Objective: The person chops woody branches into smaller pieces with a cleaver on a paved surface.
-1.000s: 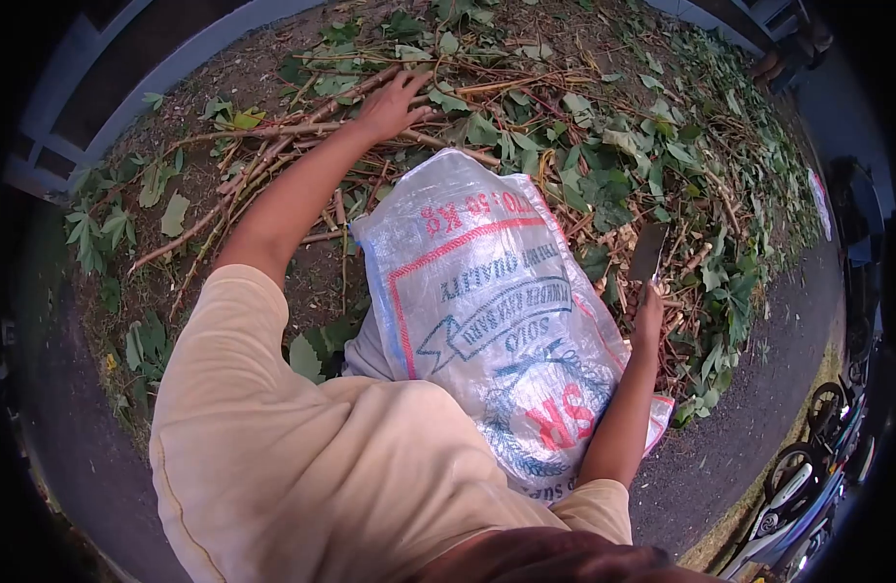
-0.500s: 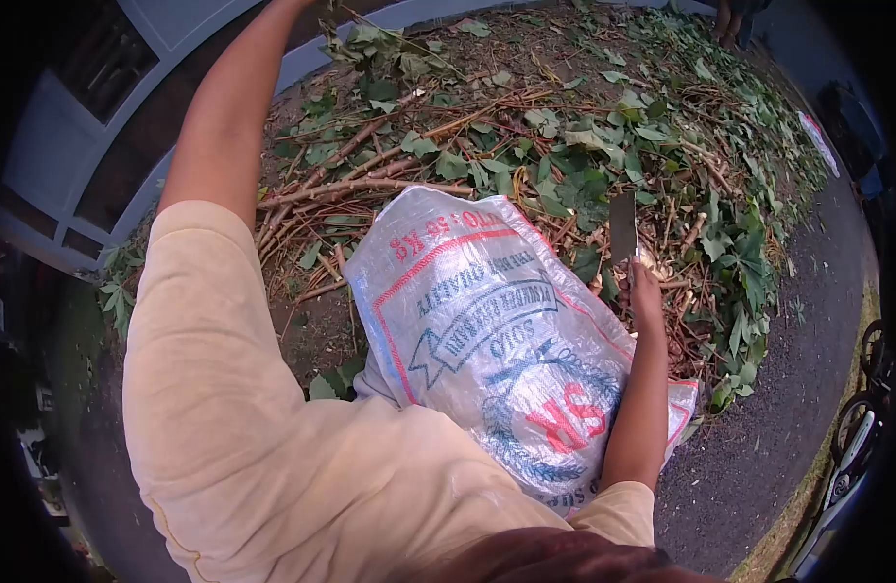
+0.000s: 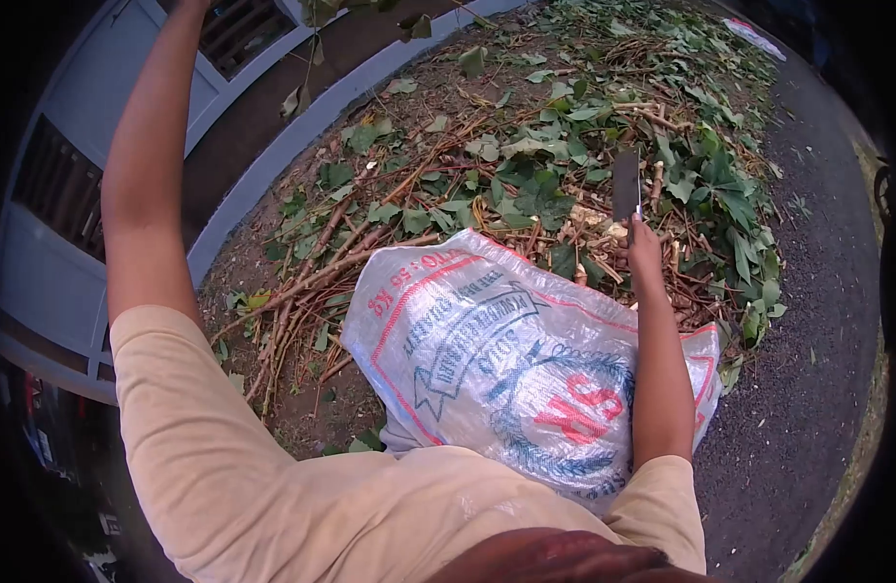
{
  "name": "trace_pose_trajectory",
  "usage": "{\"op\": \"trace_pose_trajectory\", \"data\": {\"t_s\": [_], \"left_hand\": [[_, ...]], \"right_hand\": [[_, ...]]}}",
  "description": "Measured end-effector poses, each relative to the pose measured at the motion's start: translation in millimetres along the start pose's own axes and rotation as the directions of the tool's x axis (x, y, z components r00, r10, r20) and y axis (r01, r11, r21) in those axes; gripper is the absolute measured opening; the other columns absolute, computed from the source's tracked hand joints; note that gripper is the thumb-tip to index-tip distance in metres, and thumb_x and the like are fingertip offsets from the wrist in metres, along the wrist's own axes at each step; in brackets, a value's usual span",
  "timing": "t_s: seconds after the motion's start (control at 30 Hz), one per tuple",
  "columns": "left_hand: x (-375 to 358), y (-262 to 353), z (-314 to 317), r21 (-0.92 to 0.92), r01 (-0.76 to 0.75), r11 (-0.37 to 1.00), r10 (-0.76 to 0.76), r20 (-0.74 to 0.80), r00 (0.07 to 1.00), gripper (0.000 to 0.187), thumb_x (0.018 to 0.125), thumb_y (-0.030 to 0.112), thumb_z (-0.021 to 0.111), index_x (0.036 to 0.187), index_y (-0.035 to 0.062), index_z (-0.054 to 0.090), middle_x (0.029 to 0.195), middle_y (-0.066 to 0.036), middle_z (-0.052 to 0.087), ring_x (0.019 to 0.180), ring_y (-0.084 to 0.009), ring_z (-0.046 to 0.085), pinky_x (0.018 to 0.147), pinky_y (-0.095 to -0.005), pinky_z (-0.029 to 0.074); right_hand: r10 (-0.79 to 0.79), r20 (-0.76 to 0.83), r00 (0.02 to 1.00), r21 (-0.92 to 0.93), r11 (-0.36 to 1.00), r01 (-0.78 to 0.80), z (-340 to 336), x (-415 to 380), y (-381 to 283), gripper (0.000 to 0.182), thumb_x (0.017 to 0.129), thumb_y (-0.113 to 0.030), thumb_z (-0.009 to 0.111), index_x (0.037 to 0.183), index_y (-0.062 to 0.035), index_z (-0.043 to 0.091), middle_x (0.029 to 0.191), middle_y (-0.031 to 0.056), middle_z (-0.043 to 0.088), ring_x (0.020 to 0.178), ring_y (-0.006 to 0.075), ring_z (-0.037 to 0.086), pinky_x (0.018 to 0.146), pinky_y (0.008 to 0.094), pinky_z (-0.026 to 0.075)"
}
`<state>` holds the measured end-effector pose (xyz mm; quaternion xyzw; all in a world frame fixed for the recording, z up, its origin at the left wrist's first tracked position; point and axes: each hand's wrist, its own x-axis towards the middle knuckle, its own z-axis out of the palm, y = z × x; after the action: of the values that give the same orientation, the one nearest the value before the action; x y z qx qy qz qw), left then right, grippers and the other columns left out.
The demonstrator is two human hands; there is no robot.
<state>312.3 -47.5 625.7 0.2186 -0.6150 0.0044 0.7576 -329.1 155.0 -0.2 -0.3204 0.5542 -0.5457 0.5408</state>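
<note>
My right hand (image 3: 644,255) is closed round the handle of a cleaver, whose broad dark blade (image 3: 626,183) points upward over the cut stems. Beneath that forearm, a white woven sack (image 3: 467,360) with red and blue print is spread over my lap. My left arm (image 3: 149,175) stretches up to the top edge, where the frame cuts off the hand. Near there, a leafy branch (image 3: 472,60) hangs in from above; its link with my left hand is out of sight. Short chopped pieces of stem (image 3: 594,219) lie just beyond the sack, close to the blade.
A wide heap of green leaves and brown stems (image 3: 535,185) covers the ground ahead. Longer stems (image 3: 312,277) lie left of the sack. A blue-grey wall with slatted openings (image 3: 147,87) stands at the left, and dark asphalt (image 3: 808,321) runs along the right.
My left arm has swung further left and up, and the leafy branch has risen from the heap with it. The view has shifted; the cleaver stays upright in my right hand.
</note>
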Motion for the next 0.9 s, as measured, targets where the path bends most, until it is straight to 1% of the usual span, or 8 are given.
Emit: {"op": "trace_pose_trajectory", "data": {"t_s": [0.07, 0.13, 0.23, 0.27, 0.4, 0.57, 0.77, 0.9], "left_hand": [[4, 1, 25, 0.557, -0.08, 0.826, 0.192, -0.146, 0.97, 0.053, 0.112, 0.032, 0.03, 0.12, -0.0082, 0.064, 0.12, -0.029, 0.07, 0.113, -0.0362, 0.069, 0.104, -0.0467, 0.05], [-24, 29, 61, 0.031, 0.165, 0.986, -0.168, 0.145, 0.975, 0.064, 0.112, 0.029, 0.016, 0.119, -0.0161, 0.061, 0.133, -0.03, 0.065, 0.126, -0.0382, 0.064, 0.118, -0.0437, 0.044], [-84, 25, 108, 0.004, 0.287, 0.958, -0.287, 0.065, 0.956, 0.082, 0.111, 0.036, -0.001, 0.122, -0.0181, 0.059, 0.139, -0.031, 0.061, 0.132, -0.0447, 0.059, 0.125, -0.0475, 0.04], [-95, 2, 103, -0.071, 0.318, 0.946, -0.303, 0.162, 0.939, 0.078, 0.113, 0.043, 0.004, 0.118, -0.0141, 0.058, 0.129, -0.029, 0.066, 0.121, -0.0443, 0.065, 0.11, -0.0495, 0.055], [-241, -44, 127, -0.24, 0.622, 0.745, -0.619, 0.097, 0.779, 0.066, 0.113, 0.04, 0.001, 0.11, -0.0017, 0.051, 0.131, -0.027, 0.066, 0.12, -0.0436, 0.065, 0.107, -0.059, 0.054], [-501, -100, 150, -0.266, 0.917, 0.297, -0.939, 0.093, 0.331, 0.057, 0.114, 0.049, 0.011, 0.11, 0.0078, 0.05, 0.135, -0.013, 0.068, 0.113, -0.0313, 0.066, 0.107, -0.0545, 0.05], [-620, -133, 116, -0.111, 0.975, 0.195, -0.955, -0.247, 0.163, 0.054, 0.113, 0.055, 0.014, 0.108, 0.0144, 0.049, 0.12, -0.007, 0.072, 0.1, -0.0219, 0.064, 0.098, -0.0512, 0.05], [-634, -175, 57, -0.524, 0.759, 0.387, -0.896, -0.409, 0.174, 0.055, 0.108, 0.066, 0.023, 0.097, 0.0165, 0.043, 0.092, -0.012, 0.066, 0.086, -0.0249, 0.067, 0.102, -0.066, 0.05]], "right_hand": [[-0.049, -0.088, 0.995, 0.066, 0.996, 0.055, -5, -2, -11, 0.039, 0.11, -0.045, 0.05, 0.109, -0.0067, 0.059, 0.068, -0.0029, 0.047, 0.051, 0.0074, 0.043, 0.046, 0.0247, 0.032], [-0.087, -0.115, 0.99, 0.203, 0.973, 0.109, -11, -4, -25, 0.039, 0.11, -0.046, 0.049, 0.108, -0.0072, 0.057, 0.069, -0.0029, 0.047, 0.053, 0.0081, 0.043, 0.047, 0.0256, 0.033], [-0.158, -0.21, 0.965, 0.387, 0.893, 0.23, -30, 0, -43, 0.042, 0.111, -0.048, 0.046, 0.112, -0.0064, 0.054, 0.071, -0.0005, 0.047, 0.054, 0.0099, 0.043, 0.048, 0.0269, 0.035], [-0.182, -0.248, 0.952, 0.441, 0.853, 0.278, -36, 0, -49, 0.042, 0.11, -0.048, 0.047, 0.112, -0.0067, 0.053, 0.071, -0.0009, 0.046, 0.055, 0.0097, 0.042, 0.049, 0.0267, 0.035], [-0.216, -0.429, 0.877, 0.521, 0.734, 0.435, -71, 0, -65, 0.041, 0.111, -0.048, 0.044, 0.114, -0.0069, 0.048, 0.074, 0.0022, 0.045, 0.057, 0.0119, 0.041, 0.051, 0.0286, 0.036], [-0.224, -0.525, 0.821, 0.52, 0.68, 0.517, -112, 9, -70, 0.04, 0.112, -0.045, 0.042, 0.113, -0.0047, 0.045, 0.076, 0.005, 0.045, 0.054, 0.0136, 0.04, 0.048, 0.0299, 0.036], [-0.33, -0.528, 0.783, 0.01, 0.919, 0.394, -97, 2, -57, 0.045, 0.11, -0.045, 0.047, 0.102, -0.0021, 0.059, 0.07, 0.0064, 0.059, 0.063, 0.0202, 0.063, 0.055, 0.0356, 0.048], [-0.484, -0.314, 0.817, -0.487, 0.821, 0.299, -66, -10, -57, 0.047, 0.108, -0.046, 0.05, 0.099, -0.0013, 0.064, 0.076, 0.0137, 0.067, 0.072, 0.0322, 0.067, 0.072, 0.0465, 0.05]]}}
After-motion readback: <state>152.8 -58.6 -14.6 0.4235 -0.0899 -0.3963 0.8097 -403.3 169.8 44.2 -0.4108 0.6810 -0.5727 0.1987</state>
